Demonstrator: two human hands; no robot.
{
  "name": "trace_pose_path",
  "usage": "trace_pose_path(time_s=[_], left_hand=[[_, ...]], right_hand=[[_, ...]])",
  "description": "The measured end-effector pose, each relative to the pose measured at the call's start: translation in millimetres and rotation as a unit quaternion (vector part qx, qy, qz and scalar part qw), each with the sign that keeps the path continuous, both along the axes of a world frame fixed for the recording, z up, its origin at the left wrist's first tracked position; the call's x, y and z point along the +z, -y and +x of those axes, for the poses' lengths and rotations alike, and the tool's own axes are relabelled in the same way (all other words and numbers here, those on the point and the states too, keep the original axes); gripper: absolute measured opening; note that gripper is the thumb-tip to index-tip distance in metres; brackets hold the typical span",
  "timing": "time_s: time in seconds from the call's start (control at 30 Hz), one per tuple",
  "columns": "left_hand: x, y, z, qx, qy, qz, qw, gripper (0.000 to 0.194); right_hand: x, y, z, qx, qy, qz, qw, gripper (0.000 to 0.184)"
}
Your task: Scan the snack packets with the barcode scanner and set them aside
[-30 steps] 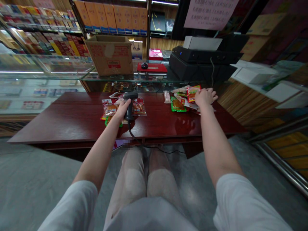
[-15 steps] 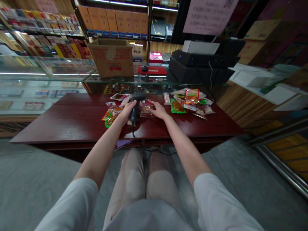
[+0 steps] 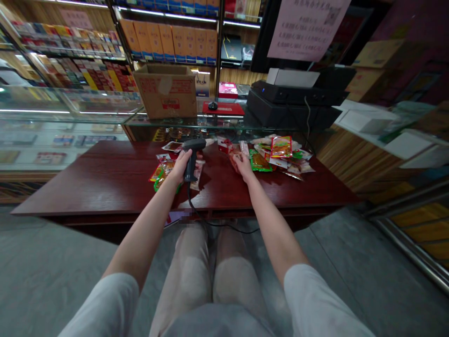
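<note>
Left hand is wrapped round a black plastic pistol-grip barcode scanner, fingers closed on the grip. I read the scanner's long axis as an L: matte grip runs down toward the body, the head's long axis lies nearly level, nose pointing right across the dark red glossy wood tabletop. Scanner is over the middle of the tabletop. A thin black cable leaves the grip butt and drops over the near edge.

Right hand is just right of the scanner, fingers pressed together at a crinkly clear-and-red plastic snack packet. I can't tell if they're pinching it.

Just below the scanner head, a clear packet lies by the grip. Left of the scanner: shiny orange-and-yellow packets. Well right of it: a loose heap of foil packets, including a green one and a red-and-yellow one. Beyond the scanner, a brown cardboard box stands on a glass counter.
</note>
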State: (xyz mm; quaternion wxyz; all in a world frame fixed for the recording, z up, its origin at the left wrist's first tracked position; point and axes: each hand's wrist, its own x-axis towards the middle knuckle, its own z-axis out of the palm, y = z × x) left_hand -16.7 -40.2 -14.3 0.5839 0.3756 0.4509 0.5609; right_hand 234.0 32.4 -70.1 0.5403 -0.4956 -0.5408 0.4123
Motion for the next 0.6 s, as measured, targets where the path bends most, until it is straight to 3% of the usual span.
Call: trace_pose_path(time_s=[0.1, 0.2, 0.43, 0.6], left_hand=[[-1.2, -6, 8, -0.027, 0.001, 0.003, 1.000, 0.038], [-3.1, -12, 15, -0.075, -0.012, -0.012, 0.997, 0.044], [-6.0, -10, 32, -0.128, -0.049, 0.031, 0.990, 0.054], [-8.2, -8, 36, -0.156, -0.035, 0.043, 0.986, 0.058]], right_hand=[[3.0, 1, 16, 0.038, -0.238, -0.060, 0.969, 0.028], [9.2, 6, 29, 0.074, -0.368, -0.085, 0.923, 0.026], [18.9, 18, 35, 0.127, -0.491, -0.081, 0.858, 0.039], [16.2, 12, 34, 0.100, -0.540, -0.083, 0.831, 0.022]])
